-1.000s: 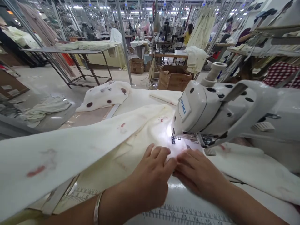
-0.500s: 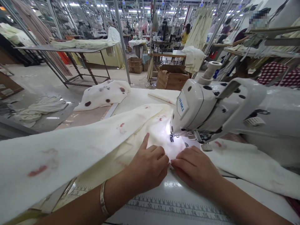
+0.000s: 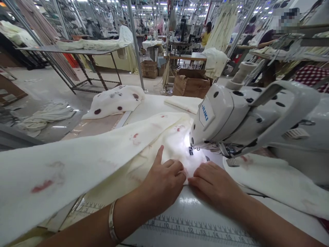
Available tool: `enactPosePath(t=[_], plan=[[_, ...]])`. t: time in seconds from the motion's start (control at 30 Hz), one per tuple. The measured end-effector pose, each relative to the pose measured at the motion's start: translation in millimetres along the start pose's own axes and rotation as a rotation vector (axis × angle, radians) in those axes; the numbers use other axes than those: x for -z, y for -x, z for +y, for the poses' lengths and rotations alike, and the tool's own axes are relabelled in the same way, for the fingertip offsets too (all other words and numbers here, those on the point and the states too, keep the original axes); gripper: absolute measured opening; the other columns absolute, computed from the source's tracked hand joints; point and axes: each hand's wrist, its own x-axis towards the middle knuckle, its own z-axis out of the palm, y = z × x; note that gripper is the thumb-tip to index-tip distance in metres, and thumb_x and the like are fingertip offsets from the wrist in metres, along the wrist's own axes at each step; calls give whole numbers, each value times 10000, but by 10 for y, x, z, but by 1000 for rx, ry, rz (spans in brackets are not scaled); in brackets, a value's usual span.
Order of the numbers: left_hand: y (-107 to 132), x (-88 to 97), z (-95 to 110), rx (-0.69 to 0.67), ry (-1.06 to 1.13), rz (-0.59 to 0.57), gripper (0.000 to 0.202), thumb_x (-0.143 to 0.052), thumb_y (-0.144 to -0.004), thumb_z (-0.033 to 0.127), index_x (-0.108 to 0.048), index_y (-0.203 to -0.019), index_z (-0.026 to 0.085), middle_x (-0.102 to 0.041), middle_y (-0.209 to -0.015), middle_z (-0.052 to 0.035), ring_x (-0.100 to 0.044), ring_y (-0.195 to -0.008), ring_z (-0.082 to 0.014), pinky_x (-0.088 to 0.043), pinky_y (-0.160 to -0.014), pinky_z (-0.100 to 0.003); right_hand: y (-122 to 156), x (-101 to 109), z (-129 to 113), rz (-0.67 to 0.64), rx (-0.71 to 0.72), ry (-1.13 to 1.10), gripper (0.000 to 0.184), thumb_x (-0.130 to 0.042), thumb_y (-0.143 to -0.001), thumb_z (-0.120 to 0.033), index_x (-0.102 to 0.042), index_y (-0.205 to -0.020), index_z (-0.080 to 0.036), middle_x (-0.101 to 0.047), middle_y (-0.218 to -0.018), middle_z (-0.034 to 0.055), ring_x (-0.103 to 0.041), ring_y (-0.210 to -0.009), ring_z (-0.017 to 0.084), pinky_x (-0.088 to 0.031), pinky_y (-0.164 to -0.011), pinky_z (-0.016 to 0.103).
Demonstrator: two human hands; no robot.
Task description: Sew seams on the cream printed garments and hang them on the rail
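1. The left hand (image 3: 161, 181) is laid open and palm-down, its index finger lifted forward; the cloth is pressed, not gripped, and a silver bangle (image 3: 111, 221) is worn on the wrist.
2. The right hand (image 3: 216, 183) is held flat with its fingers together, just beside the left hand, and nothing is gripped.
3. Beneath both lies a cream padded fabric panel (image 3: 102, 164) with red marks, reaching the steel presser foot (image 3: 191, 150) of a white Juki sewing machine (image 3: 223, 116).
4. The panel is judged light, soft and limp, and liable to slide; flat-handed control near the foot seems best.
5. It is borne by a white table with a printed ruler scale (image 3: 185, 209).
6. Beyond, an open brown cardboard carton (image 3: 191, 84) is seen; its contents are hidden.
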Motion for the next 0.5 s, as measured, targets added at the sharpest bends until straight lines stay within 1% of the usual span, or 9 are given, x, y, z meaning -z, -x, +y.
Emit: enactPosePath(t=[0.07, 0.13, 0.17, 0.23, 0.3, 0.4, 0.5], plan=[[-22, 24, 31, 55, 31, -24, 158, -444, -896, 257, -578, -871, 178, -607, -980, -42, -577, -887, -179, -104, -1066, -600, 19, 5, -25, -19, -68, -46, 203, -483, -891, -211, -608, -735, -173, -537, -675, 10, -431, -631, 141, -325, -604, 297], [-70, 17, 41, 102, 21, -45, 196, -373, -920, 241, -549, -926, 156, -585, -1091, -90, -544, -1024, -214, -150, -1062, -591, 50, 14, -37, -35, -124, -113, 164, -499, -890, -256, -622, -806, -188, -538, -715, 14, -442, -656, 143, -344, -626, 300], [-104, 1, 31, 109, 1, -60, 200, -348, -919, 212, -531, -958, 142, -560, -1154, -116, -501, -1109, -231, -161, -1060, -589, 67, 15, -29, -44, -142, -146, 147, -493, -890, -249, -627, -868, -195, -537, -731, 18, -449, -669, 147, -355, -630, 300], [-192, -51, -26, 92, -38, -83, 202, -346, -899, 180, -498, -1018, 120, -504, -1248, -152, -403, -1227, -251, -159, -1064, -582, 93, 5, 25, -61, -176, -185, 175, -461, -892, -208, -616, -974, -201, -534, -759, 28, -467, -683, 150, -370, -621, 292], [-295, -106, -120, 67, -42, -83, 226, -379, -873, 195, -476, -1062, 118, -472, -1287, -158, -367, -1258, -249, -142, -1075, -569, 100, -21, 118, -73, -221, -176, 203, -440, -895, -199, -612, -1002, -198, -542, -785, 40, -496, -691, 150, -386, -621, 289], [-419, -161, -253, 75, -12, -60, 277, -430, -846, 256, -465, -1094, 136, -477, -1287, -146, -380, -1249, -248, -143, -1079, -553, 80, -55, 255, -76, -272, -134, 208, -436, -896, -231, -622, -985, -204, -572, -823, 53, -542, -753, 166, -407, -669, 304], [-432, -171, -285, 78, 14, -57, 306, -450, -842, 290, -453, -1114, 148, -469, -1301, -140, -352, -1271, -247, -126, -1084, -541, 63, -44, 281, -88, -282, -141, 187, -442, -892, -238, -625, -927, -219, -573, -779, 32, -541, -730, 159, -400, -659, 296]])
